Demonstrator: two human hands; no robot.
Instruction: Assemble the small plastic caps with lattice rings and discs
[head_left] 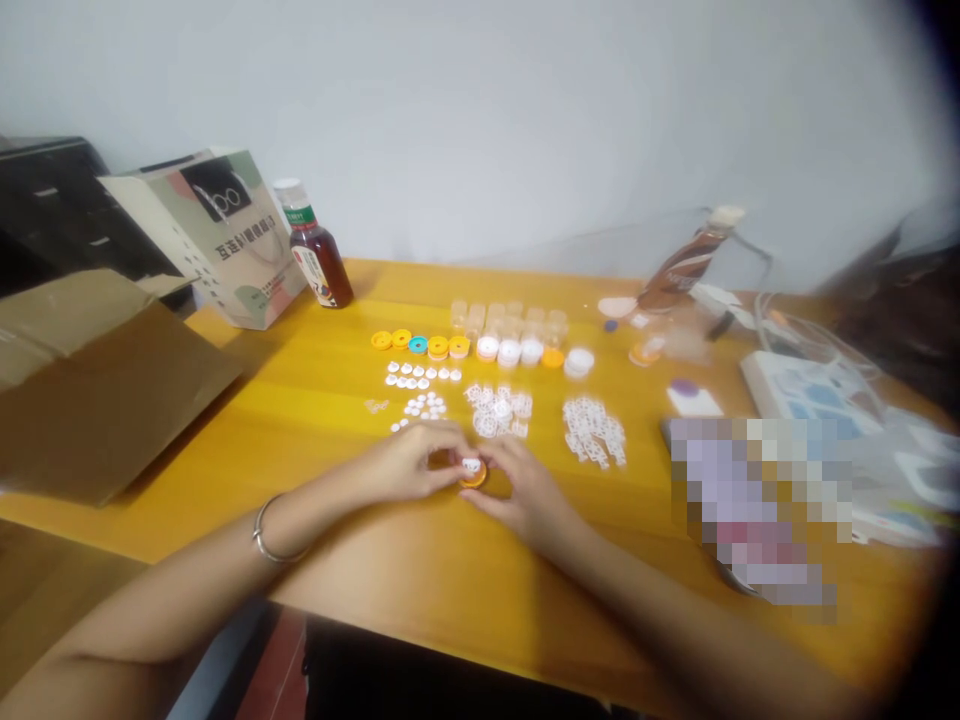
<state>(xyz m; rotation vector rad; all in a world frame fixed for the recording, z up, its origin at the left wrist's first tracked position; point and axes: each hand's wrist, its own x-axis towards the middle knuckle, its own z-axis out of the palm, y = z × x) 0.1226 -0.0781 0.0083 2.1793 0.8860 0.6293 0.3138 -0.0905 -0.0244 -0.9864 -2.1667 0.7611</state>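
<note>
Clock centred on the orange disc [472,482]; 12 is the wall side of the table [420,560]. Disc sits between both hands near the front edge; contact with the tabletop cannot be told. Its face is turned up, with a white piece [471,465] toward 12. Outline round, no distinct long axis; foreshortened, it looks widest along 9–3. Pointing direction of the white piece: too small to tell. Left hand [411,462], from 9: thumb and index pinched on the white piece. Right hand [534,492], from 3: thumb and index clamped around the disc's rim. White lattice pieces [594,432] lie between 2 and 3.
</note>
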